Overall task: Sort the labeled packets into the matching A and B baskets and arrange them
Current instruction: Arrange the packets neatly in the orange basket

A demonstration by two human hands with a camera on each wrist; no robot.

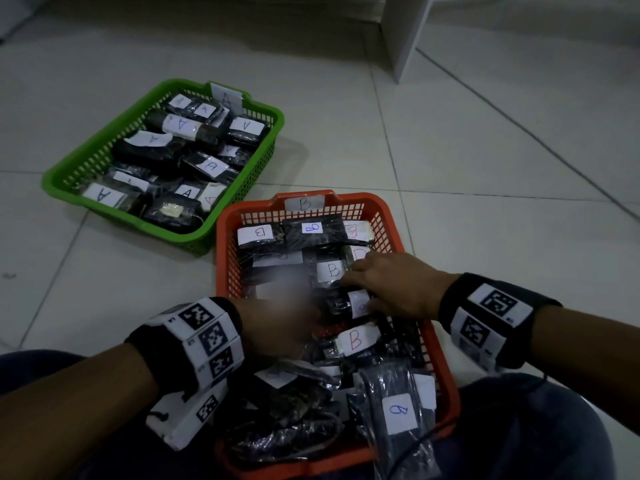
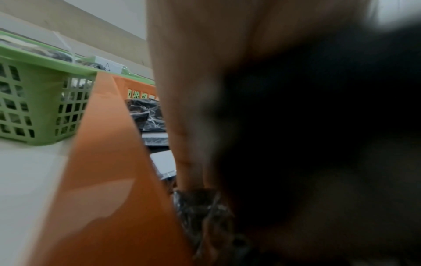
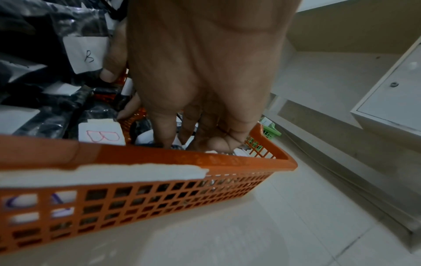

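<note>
The orange lattice-walled plastic basket looks smooth and faintly glossy, as does the green lattice-walled plastic basket just beside it. The black packets in crinkled glossy clear film inside the orange basket carry matt white paper labels. Beneath it lie smooth, slightly sheened pale floor tiles.

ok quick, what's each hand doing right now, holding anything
Left hand: inside the orange basket, too blurred to tell.
Right hand: fingers straight, resting on the B packets, gripping nothing.
</note>
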